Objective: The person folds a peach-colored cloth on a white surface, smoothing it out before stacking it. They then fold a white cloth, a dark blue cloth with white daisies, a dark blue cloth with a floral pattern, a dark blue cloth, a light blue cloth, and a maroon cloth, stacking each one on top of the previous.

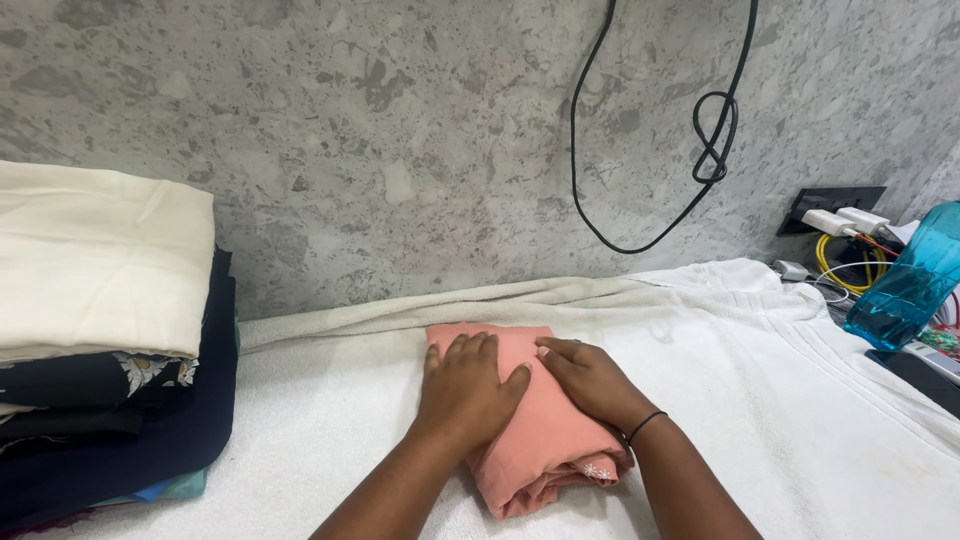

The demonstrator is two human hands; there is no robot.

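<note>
Both hands lie flat on a folded salmon-pink cloth [530, 430], which rests near the middle of a white towel [780, 400] spread over the surface. The left hand [465, 390] presses on the left part of the cloth, with its fingers straight and close together and the thumb reaching toward the other hand. The right hand [590, 380] covers the right part, fingers together and pointing left; a thin black band [645, 425] sits on its wrist. At the far left stands a pile of folded fabrics [100, 340], cream on top and dark below. A blue bottle [910, 280] leans at the right edge, and a black cable [650, 150] hangs on the grey stone wall.
</note>
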